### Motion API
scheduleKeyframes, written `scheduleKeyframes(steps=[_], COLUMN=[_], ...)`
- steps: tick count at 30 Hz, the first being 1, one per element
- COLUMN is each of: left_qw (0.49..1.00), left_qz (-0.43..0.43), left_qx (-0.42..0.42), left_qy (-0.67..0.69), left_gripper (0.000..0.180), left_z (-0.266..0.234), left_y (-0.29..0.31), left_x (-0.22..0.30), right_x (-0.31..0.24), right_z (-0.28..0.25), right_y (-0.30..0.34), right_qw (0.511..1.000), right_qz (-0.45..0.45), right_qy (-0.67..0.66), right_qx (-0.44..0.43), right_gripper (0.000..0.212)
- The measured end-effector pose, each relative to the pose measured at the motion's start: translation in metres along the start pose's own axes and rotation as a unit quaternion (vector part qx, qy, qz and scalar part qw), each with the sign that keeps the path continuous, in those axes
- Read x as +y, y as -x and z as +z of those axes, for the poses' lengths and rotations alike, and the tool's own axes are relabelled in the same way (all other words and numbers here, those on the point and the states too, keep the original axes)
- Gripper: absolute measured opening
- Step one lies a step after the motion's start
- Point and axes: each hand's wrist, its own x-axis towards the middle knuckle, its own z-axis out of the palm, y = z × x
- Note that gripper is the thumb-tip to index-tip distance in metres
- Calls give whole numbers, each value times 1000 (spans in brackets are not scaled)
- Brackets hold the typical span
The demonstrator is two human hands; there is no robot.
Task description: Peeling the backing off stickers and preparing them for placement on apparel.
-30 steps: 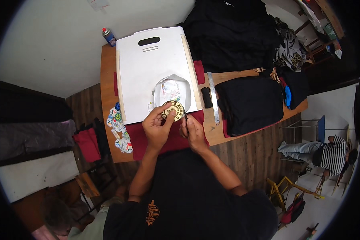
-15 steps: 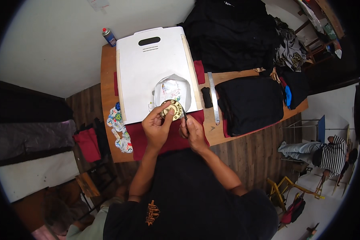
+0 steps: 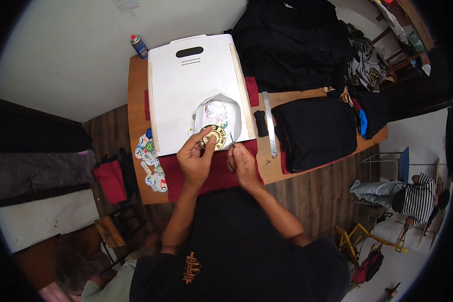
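Note:
My left hand [image 3: 195,163] pinches a round black-and-cream patch [image 3: 220,141], thumb on its face and fingers behind its far edge. Lettering rings the patch. In my right hand [image 3: 244,165] is what looks like a small pair of scissors [image 3: 232,139], its thin tip pointing up beside the patch's right edge; the handles are hidden by my fingers. Beneath both hands lie dark red cloth [image 3: 176,176] and the near edge of a white board [image 3: 168,95]. Just beyond the patch, a whitish open bag or tray [image 3: 237,118] holds colourful scraps.
A metal ruler [image 3: 269,123] and folded black garments [image 3: 314,133] lie to the right. Black fabric is heaped at the far right [image 3: 292,45]. A spray can [image 3: 139,46] stands at the far left, and patterned scraps [image 3: 156,176] hang over the left edge. Another person [image 3: 418,201] is at the right.
The scissors' tip has drawn slightly away from the patch's right edge and looks thinner. The patch has shifted a little to the left in my left hand.

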Motion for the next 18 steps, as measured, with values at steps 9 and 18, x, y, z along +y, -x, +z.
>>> scheduleKeyframes(steps=[9,18], left_qw=[999,999], left_qz=[-20,-32], left_qx=[-9,-21], left_qy=[33,20], left_gripper=[28,28], left_z=[1,0], left_y=[0,1], left_x=[0,-1], right_x=[-2,-2], right_z=[-1,-2], right_y=[-2,-1], right_qw=[999,998], right_qz=[4,6], right_qy=[-25,-29], right_qx=[-40,-50], right_gripper=[34,34])
